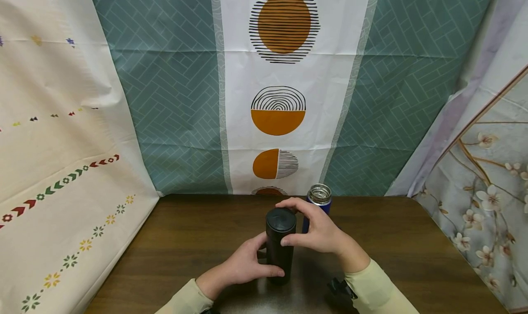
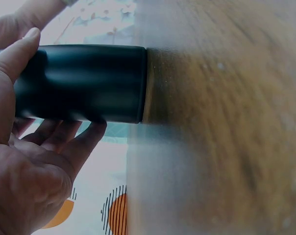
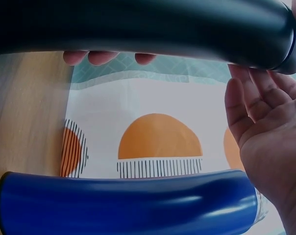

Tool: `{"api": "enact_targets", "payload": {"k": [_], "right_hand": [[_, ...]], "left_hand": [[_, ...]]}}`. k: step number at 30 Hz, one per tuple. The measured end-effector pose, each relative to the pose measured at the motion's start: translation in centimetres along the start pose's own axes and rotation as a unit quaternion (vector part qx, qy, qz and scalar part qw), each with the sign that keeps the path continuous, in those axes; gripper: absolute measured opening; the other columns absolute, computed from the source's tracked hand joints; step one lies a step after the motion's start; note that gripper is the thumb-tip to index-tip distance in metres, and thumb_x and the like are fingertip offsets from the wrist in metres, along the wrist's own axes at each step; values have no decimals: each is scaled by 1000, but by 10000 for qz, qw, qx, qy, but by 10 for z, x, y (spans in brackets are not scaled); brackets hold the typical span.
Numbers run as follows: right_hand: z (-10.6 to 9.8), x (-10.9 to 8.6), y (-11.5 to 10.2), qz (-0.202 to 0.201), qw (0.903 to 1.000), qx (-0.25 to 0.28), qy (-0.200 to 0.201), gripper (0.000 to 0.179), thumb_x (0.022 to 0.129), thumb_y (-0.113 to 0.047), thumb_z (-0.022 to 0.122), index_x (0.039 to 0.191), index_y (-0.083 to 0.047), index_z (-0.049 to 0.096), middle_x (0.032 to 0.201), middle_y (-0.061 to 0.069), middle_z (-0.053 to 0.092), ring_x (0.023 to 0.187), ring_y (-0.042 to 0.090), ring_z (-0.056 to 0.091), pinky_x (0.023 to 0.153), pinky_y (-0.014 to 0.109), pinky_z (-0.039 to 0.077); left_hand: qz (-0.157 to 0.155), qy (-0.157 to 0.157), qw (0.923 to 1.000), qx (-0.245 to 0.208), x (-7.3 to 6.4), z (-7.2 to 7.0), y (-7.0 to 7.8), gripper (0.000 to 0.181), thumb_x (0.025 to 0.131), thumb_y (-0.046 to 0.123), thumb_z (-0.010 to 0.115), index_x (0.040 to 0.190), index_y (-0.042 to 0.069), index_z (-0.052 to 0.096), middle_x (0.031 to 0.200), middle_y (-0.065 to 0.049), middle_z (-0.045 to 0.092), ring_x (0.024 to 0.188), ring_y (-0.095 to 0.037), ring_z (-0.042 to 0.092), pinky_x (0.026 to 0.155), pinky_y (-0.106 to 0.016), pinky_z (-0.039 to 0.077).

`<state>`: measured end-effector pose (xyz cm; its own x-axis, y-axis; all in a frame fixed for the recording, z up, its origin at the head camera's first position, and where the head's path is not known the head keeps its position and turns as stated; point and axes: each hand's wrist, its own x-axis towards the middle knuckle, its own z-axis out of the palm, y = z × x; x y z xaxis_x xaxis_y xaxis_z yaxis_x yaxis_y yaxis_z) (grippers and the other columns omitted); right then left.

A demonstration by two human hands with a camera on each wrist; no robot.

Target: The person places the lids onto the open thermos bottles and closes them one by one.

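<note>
Wooden table (image 1: 185,240) carries everything; taking the black flask (image 1: 279,254) as the reference, it stands upright on the tabletop near the front edge, roughly centred between the person's forearms. Behind it and slightly to its right, close but seemingly not touching, stands the blue flask (image 1: 319,203), upright, steel mouth open, no cap on it. Left hand (image 1: 243,266) wraps the lower body of the black flask: thumb across the front, fingers curled round the far side, which the left wrist view (image 2: 35,161) confirms, with fingertips showing under the barrel. Right hand (image 1: 315,231) sits over the top of the black flask, fingers (image 1: 288,204) arched round the far rim of the black lid (image 1: 281,219) and thumb pressing its near side, so a pinch-type hold on the cap. The right wrist view shows the palm (image 3: 270,142) partly open behind the lid end, so contact looks like fingertips only, not a full-palm clamp. My read: this is the cap-turning step, body braced by the left, lid worked by the right; I can't tell from a single moment whether it is loosening or tightening. Next move likely needs firm counter-torque from the left hand so the base doesn't spin or skid, and the right elbow kept clear of the blue flask just behind.
</note>
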<state>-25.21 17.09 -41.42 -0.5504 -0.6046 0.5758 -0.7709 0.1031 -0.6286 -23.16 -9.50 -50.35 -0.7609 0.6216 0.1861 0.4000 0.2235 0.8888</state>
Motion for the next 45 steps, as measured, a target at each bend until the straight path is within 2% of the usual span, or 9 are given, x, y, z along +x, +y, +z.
{"api": "enact_targets", "payload": {"k": [12, 17, 21, 24, 28, 32, 45], "right_hand": [[1, 0, 0, -67, 9994, -296, 151, 77, 79, -19, 104, 145, -16, 63, 131, 1, 72, 107, 19, 66, 96, 38, 56], [1, -1, 1, -34, 9996, -280, 56, 76, 85, -21, 100, 150, -16, 61, 138, 3, 70, 112, 20, 66, 100, 39, 56], [1, -1, 1, -103, 9997, -67, -188, 75, 92, -16, 89, 159, -17, 55, 150, 7, 66, 127, 22, 67, 111, 42, 53], [0, -1, 2, -329, 9984, 220, -395, 76, 95, -9, 82, 165, -11, 50, 154, 11, 64, 137, 27, 64, 119, 43, 48], [-2, -1, 1, -479, 9950, 661, -569, 74, 98, -4, 74, 166, -3, 45, 156, 14, 63, 143, 30, 60, 125, 42, 41], [-3, 0, -1, -393, 9935, 883, -604, 70, 100, -4, 72, 165, -3, 47, 156, 14, 63, 145, 31, 59, 126, 44, 40], [-3, 0, -2, -236, 9979, 428, -422, 66, 97, -5, 79, 158, -5, 57, 150, 8, 67, 134, 27, 65, 118, 44, 50]], "left_hand": [[22, 14, 10000, 42, -1, 0, 2, 82, 92, 34, 95, 161, 43, 51, 148, 12, 67, 134, -17, 66, 110, -42, 54], [8, 12, 10000, 25, -1, 0, 3, 81, 92, 34, 95, 161, 42, 52, 147, 12, 68, 134, -18, 66, 110, -42, 54], [-17, 13, 10000, 23, 0, -1, 2, 81, 92, 34, 95, 160, 43, 51, 146, 12, 68, 134, -17, 65, 111, -43, 53], [-35, 5, 10000, 41, 0, -1, 3, 81, 92, 34, 95, 161, 43, 51, 146, 12, 68, 135, -17, 65, 112, -45, 53], [-11, 3, 10000, 63, 0, -1, 3, 80, 93, 35, 95, 160, 42, 52, 147, 12, 68, 135, -18, 65, 112, -45, 53], [32, 9, 10000, 83, 0, 0, 4, 80, 92, 35, 95, 160, 41, 52, 148, 11, 68, 135, -18, 65, 111, -44, 54], [78, -7, 9999, 79, -1, 0, 3, 83, 92, 35, 95, 162, 41, 50, 149, 11, 67, 135, -18, 65, 110, -42, 54]]}}
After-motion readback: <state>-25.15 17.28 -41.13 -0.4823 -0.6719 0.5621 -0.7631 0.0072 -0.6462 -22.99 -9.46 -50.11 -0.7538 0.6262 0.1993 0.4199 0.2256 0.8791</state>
